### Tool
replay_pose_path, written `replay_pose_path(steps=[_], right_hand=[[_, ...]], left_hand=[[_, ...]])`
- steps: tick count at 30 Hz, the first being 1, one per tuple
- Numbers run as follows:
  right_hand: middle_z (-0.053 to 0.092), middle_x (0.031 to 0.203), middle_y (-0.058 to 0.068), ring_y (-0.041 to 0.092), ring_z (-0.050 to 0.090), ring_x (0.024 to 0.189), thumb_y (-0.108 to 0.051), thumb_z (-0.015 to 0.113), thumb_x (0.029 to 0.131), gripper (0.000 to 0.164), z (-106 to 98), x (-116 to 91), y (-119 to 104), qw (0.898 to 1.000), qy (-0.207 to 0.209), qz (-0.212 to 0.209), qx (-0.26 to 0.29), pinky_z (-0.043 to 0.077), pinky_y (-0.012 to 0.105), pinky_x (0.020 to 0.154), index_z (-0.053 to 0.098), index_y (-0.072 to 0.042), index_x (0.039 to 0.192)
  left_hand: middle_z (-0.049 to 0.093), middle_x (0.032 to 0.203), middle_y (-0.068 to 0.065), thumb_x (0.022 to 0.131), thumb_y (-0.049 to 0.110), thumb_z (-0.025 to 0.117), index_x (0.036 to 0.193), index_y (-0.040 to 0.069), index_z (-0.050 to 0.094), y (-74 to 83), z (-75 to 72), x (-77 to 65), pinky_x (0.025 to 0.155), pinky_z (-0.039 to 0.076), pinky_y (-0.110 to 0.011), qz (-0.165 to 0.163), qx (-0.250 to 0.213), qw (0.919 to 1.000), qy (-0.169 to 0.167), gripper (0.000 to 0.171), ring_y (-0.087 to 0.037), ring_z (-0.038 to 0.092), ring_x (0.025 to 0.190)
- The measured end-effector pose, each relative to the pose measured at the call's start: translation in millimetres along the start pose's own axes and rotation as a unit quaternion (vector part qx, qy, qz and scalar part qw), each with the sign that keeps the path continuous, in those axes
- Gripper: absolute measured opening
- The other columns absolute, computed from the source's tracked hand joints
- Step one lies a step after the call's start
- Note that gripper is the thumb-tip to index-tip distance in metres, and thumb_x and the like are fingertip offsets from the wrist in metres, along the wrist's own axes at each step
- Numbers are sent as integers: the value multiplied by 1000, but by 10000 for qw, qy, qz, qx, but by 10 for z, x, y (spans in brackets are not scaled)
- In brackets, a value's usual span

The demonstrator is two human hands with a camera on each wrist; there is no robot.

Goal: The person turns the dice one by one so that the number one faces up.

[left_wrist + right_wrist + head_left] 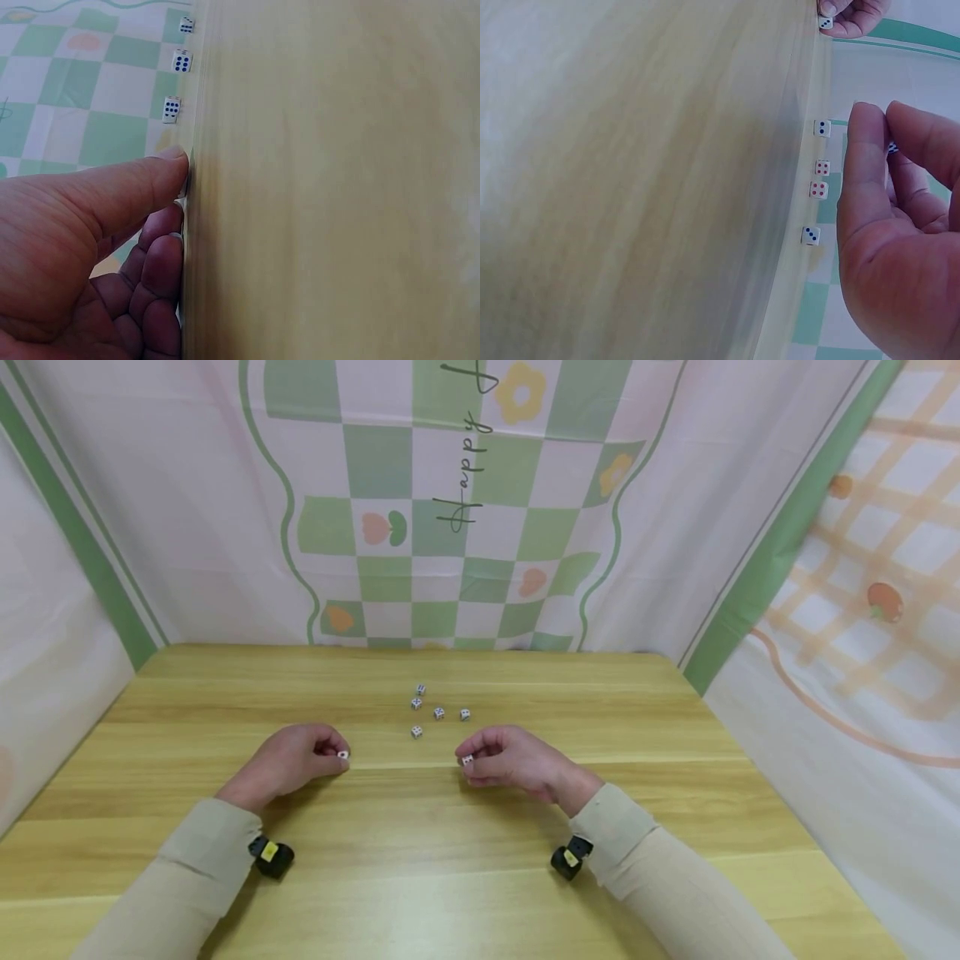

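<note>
My left hand (pixel 294 762) pinches a white die (pixel 342 755) between thumb and fingertips, low over the wooden table. To its right, my right hand (pixel 517 762) holds another die (pixel 468 760) in its fingertips. The left thumb mostly hides the left die in the left wrist view. In the right wrist view, only a bit of the right die (pixel 892 148) shows between the fingers, while the left die (pixel 825 22) is plain at the top. Several loose dice lie beyond the hands, among them one nearest die (pixel 417 732) and a rightmost die (pixel 465 714).
The wood-grain table (pixel 397 877) reaches back to a hanging cloth (pixel 382 460) with green and white checks. More printed cloth (pixel 847 635) hangs at the right side. Each wrist carries a small black camera, such as the left camera (pixel 273 858).
</note>
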State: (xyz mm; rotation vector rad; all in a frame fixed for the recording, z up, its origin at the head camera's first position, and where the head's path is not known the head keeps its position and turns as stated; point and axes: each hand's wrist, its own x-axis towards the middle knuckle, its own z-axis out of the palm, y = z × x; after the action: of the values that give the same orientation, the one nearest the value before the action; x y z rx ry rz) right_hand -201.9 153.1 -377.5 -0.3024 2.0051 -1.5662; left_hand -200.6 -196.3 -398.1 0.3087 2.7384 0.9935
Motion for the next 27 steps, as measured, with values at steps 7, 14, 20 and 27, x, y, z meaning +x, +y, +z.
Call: replay_pose_path(steps=[7, 14, 20, 27], right_hand=[[66, 113, 14, 18, 69, 99, 1, 68, 96, 37, -11, -4, 0, 10000, -58, -45, 12, 59, 35, 92, 60, 11, 131], [67, 108, 8, 17, 68, 98, 1, 68, 96, 37, -12, -3, 3, 9999, -86, -108, -31, 59, 33, 91, 61, 12, 130], [68, 107, 7, 15, 68, 95, 0, 70, 95, 39, -9, -5, 2, 9999, -85, -88, -75, 59, 30, 87, 61, 12, 131], [67, 112, 12, 18, 69, 100, 0, 67, 97, 37, -7, -7, 7, 9999, -78, -97, -48, 59, 36, 93, 60, 12, 131]], left_hand=[[67, 101, -1, 99, 26, 72, 105, 16, 73, 6, -4, -8, 79, 47, -37, 17, -23, 10000, -13, 12, -20, 57, 89], [67, 100, -1, 99, 26, 72, 105, 17, 72, 4, -7, -11, 79, 47, -37, 40, -18, 10000, -8, 11, -20, 57, 89], [67, 99, -1, 99, 26, 72, 104, 17, 72, 7, -7, -12, 78, 47, -36, 33, 7, 10000, -17, 10, -20, 56, 88], [67, 99, -1, 99, 26, 72, 104, 17, 72, 11, -2, -12, 79, 47, -36, 2, -1, 10000, -14, 11, -20, 56, 89]])
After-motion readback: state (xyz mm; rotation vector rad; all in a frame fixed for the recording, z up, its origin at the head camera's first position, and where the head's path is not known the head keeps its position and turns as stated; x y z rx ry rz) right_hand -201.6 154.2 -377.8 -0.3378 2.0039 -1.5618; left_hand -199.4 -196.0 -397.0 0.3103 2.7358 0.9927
